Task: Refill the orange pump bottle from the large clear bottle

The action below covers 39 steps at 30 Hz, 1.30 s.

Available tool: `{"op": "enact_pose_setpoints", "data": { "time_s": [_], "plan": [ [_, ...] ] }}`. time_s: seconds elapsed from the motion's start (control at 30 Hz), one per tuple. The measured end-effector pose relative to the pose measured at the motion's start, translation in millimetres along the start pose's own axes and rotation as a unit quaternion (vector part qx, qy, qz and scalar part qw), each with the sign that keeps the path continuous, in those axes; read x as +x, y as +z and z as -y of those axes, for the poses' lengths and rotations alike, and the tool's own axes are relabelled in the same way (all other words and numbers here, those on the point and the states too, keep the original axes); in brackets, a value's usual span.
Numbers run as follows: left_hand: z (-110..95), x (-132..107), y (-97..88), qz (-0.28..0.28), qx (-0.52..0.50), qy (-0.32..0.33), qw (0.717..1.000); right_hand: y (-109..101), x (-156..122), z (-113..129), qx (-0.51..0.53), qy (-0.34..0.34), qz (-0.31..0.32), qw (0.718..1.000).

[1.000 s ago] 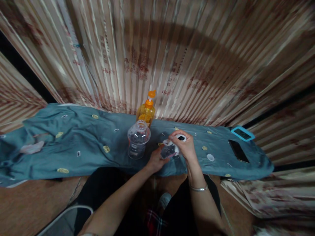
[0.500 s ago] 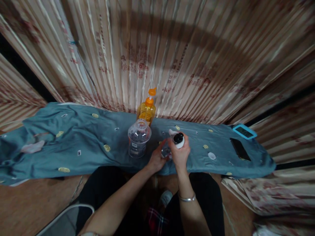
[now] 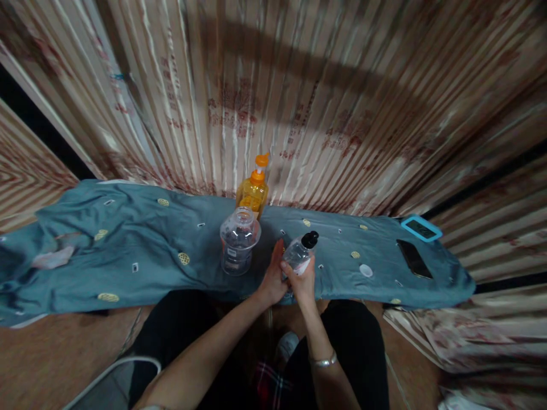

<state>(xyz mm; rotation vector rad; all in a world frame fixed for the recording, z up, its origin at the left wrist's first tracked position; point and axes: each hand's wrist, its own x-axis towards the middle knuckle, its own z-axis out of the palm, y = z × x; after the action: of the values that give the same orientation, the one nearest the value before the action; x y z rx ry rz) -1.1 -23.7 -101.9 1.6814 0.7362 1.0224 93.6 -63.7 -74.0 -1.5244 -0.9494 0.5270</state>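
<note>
Both of my hands are closed around a clear pump bottle with a black pump head. It leans with its top to the right. My right hand grips the lower body, thumb across the front, near a whitish patch. My left hand cups the left side and base, its fingers pointing up along the bottle. The bottle's bottom is hidden by the hands. To the left stands a large clear plastic bottle with an open neck. Behind that is a yellow bottle with an orange pump.
A patterned teal cloth covers the narrow table. On the right lie a white round disc, a dark phone and a blue-framed digital display. A crumpled pale cloth or tissue lies far left. Pleated curtains hang behind.
My right hand has moved from around the pump head down to the bottle's body. The bottle's body and black pump head now show more plainly. My left hand has stayed close to the base.
</note>
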Motion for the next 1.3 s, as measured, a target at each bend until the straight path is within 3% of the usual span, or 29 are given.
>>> {"op": "enact_pose_setpoints", "data": {
  "time_s": [0.23,0.33,0.5,0.67,0.87,0.97,1.07,1.3],
  "plan": [
    [4.0,-17.7,14.4,0.036,0.022,0.042,0.998,-8.8,12.5,70.3,-0.024,-0.078,-0.055,0.995],
    [2.6,-22.4,17.3,0.037,0.033,0.047,0.998,-9.3,13.3,81.1,-0.043,-0.097,-0.056,0.993],
    [-3.6,-23.1,14.4,0.040,0.031,0.033,0.998,-7.9,13.3,50.0,-0.039,-0.053,-0.072,0.995],
    [-13.5,-19.8,4.6,0.007,0.022,0.008,1.000,-8.0,14.4,19.6,0.003,0.003,-0.032,0.999],
    [-8.1,-0.6,-7.4,-0.058,-0.058,-0.066,0.994,-19.3,18.3,9.7,0.061,0.048,0.080,0.994],
    [-2.5,14.6,-9.1,-0.089,-0.130,-0.147,0.977,-30.0,24.7,5.7,0.084,0.079,0.162,0.980],
    [-2.8,24.6,-9.7,-0.085,-0.190,-0.178,0.962,-40.0,32.3,2.7,0.102,0.100,0.228,0.963],
    [-5.8,30.6,-17.1,-0.104,-0.247,-0.210,0.940,-48.2,38.6,-5.3,0.127,0.131,0.281,0.942]
  ]
}}
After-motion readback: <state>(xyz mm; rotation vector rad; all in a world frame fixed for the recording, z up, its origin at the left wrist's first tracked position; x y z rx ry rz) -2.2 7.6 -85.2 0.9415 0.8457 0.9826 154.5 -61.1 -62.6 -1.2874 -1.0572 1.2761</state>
